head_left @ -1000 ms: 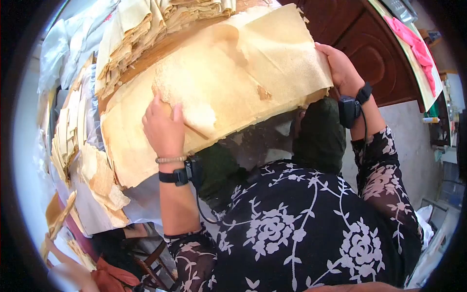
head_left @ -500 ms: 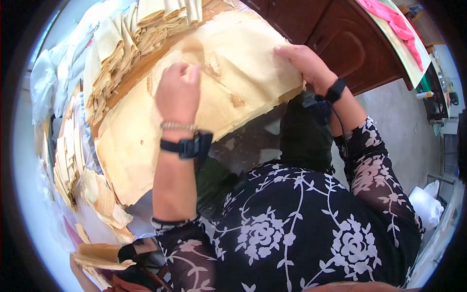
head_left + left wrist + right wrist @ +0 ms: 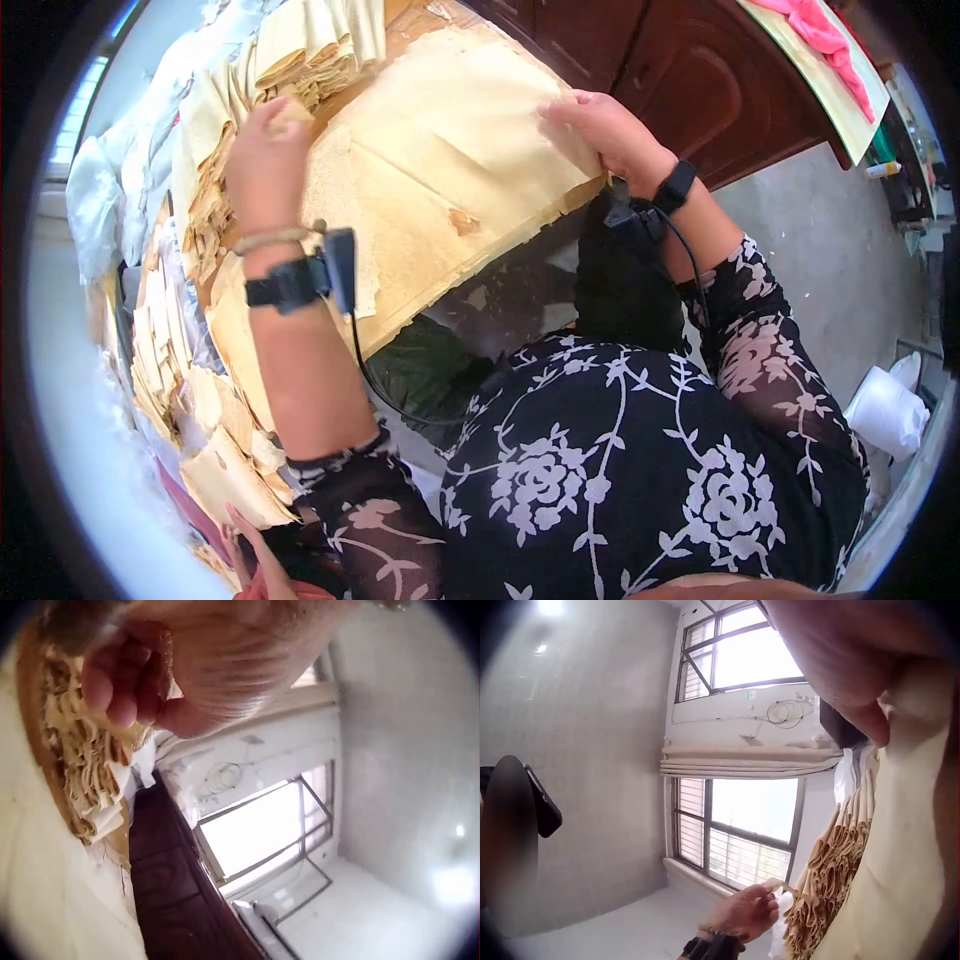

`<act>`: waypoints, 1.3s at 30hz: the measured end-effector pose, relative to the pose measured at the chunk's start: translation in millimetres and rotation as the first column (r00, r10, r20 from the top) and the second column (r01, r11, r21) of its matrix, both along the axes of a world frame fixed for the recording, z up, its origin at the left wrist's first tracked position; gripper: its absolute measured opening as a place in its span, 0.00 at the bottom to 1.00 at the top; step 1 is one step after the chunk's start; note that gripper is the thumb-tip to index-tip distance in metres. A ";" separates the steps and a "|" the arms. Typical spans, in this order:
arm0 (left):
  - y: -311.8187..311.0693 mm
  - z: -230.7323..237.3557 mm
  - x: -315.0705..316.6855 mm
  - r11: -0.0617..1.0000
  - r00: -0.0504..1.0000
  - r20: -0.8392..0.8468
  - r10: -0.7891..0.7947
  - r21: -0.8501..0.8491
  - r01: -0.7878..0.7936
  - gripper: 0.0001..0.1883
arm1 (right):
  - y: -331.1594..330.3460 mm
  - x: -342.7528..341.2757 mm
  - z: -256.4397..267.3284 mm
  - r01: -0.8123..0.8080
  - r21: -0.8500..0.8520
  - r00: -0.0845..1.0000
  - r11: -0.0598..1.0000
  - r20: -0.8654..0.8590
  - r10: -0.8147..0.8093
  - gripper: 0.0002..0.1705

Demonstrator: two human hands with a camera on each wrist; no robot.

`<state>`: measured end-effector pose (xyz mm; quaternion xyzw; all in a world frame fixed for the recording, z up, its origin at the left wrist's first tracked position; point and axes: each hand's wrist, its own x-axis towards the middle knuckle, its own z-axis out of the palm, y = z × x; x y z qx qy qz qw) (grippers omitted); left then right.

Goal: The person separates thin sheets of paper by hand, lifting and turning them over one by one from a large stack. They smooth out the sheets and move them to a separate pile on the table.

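Observation:
A wide, thin cream-yellow sheet point(image 3: 480, 120) with ragged edges lies on a stack of similar sheets across the lap. My right hand point(image 3: 622, 138) grips its right end, thumb on top. A rough, paler piece point(image 3: 345, 215) lies on the sheet's left part. Raised over the far left edge, my left hand point(image 3: 268, 165) has curled fingers. In the right wrist view, it pinches a small scrap of sheet point(image 3: 781, 886) between thumb and fingers. Right behind that hand is a pile of folded sheets point(image 3: 305, 50), its layered edges also visible in the left wrist view.
Torn strips point(image 3: 160, 340) and clear plastic bags point(image 3: 110, 190) lie along the left. At lower left another person's hand point(image 3: 250, 550) is by a sheet piece point(image 3: 235, 480). A dark red cabinet point(image 3: 720, 90) stands at right, with a pink cloth point(image 3: 825, 45) on a surface beyond.
My left hand has lifted off the sheet's middle and moved left towards the folded pile. My right hand keeps its grip on the right end. The other person's piece has shifted.

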<state>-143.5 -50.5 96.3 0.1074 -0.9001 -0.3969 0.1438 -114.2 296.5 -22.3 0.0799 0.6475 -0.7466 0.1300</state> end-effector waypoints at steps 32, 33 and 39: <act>-25.6 -66.2 208.2 0.878 0.933 -0.209 -0.295 -0.445 0.178 0.12 | -249.4 71.6 44.1 -0.213 0.570 0.603 0.794 -0.563 0.565 0.21; -32.6 -62.8 217.8 0.873 0.960 -0.157 -0.232 -0.469 0.134 0.12 | -251.1 75.7 46.4 -0.206 0.576 0.602 0.791 -0.563 0.567 0.21; -103.6 -83.2 293.1 0.877 0.930 -0.355 0.099 -0.409 -0.250 0.09 | -270.1 98.8 51.6 -0.525 0.539 0.423 0.658 -0.506 0.752 0.17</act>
